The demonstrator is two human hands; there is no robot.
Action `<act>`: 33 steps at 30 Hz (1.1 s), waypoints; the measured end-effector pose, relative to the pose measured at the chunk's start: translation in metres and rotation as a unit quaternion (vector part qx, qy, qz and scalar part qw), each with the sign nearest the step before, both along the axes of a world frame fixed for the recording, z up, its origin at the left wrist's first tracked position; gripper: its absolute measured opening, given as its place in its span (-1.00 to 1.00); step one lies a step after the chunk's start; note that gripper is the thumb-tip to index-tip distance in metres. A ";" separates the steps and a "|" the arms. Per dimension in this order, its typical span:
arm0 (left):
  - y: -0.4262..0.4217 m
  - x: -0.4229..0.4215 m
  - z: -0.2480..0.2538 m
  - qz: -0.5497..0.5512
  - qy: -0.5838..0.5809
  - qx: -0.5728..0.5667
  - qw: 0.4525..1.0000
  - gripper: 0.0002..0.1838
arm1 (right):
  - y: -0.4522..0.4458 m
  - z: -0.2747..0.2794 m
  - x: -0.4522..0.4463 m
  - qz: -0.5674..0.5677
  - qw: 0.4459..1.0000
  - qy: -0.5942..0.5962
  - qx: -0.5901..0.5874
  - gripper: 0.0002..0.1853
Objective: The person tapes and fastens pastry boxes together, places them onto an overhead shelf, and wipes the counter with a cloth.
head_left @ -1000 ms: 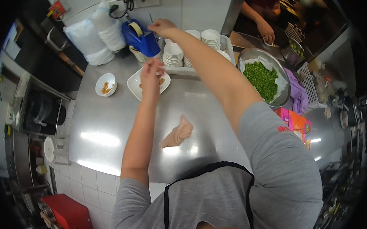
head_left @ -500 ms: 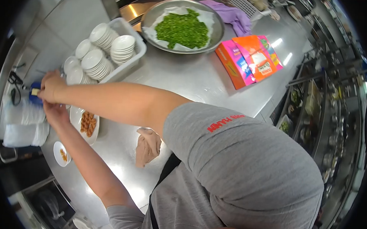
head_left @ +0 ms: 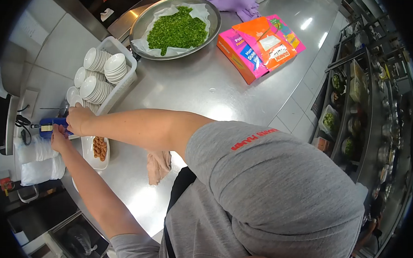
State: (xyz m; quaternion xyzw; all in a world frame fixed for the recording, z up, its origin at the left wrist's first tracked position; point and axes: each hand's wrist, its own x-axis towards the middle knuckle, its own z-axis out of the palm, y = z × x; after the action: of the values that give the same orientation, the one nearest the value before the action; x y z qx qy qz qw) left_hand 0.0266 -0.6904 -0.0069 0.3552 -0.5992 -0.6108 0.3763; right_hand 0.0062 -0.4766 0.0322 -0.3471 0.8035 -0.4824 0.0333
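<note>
At the far left of the counter, both hands are at a blue object (head_left: 45, 127) with a pale yellow patch; its kind is unclear. My right hand (head_left: 80, 120) is closed at its right end, fingers curled down; what they hold is hidden. Just below, my left hand (head_left: 60, 138) has its fingertips pinched together at the object's lower edge, and I cannot make out what is between them. Beside the wrists is a white dish (head_left: 102, 163) of brown, lumpy food pieces (head_left: 99, 148), partly covered by my right forearm. A thin metal rod (head_left: 53, 108) points left above the blue object.
A white plastic bin (head_left: 126, 72) holds stacked small white dishes (head_left: 94, 89). Behind stand a steel bowl (head_left: 214, 25) of chopped greens (head_left: 178, 30), a pink-and-orange box (head_left: 260, 47) and a purple cloth (head_left: 237, 3). A beige cloth (head_left: 158, 167) and white plastic bags (head_left: 41, 168) lie nearer.
The view has shifted, and more of the blue object shows. My right hand is now farther right along it, with my left hand just below. My left forearm now mostly hides the small white bowl.
</note>
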 end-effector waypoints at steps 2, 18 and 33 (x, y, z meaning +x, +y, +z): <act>0.002 0.009 -0.005 -0.025 -0.053 -0.024 0.998 -0.81 | 0.008 -0.001 0.002 -0.001 0.997 0.065 0.040 -0.76; 0.421 0.030 -0.038 -0.482 0.209 0.320 0.788 -0.72 | 0.401 -0.060 0.076 -0.179 0.978 0.109 0.012 -0.78; 0.534 0.011 -0.083 -0.629 0.080 0.086 0.769 -0.85 | 0.541 -0.072 0.093 -0.327 0.907 0.119 0.237 -0.83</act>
State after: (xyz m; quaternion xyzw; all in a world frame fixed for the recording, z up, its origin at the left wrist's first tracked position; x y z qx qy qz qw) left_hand 0.0376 -0.1568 -0.0895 -0.1204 -0.6014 -0.7861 -0.0769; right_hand 0.0995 0.0646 -0.0398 -0.1017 0.9606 -0.2165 -0.1412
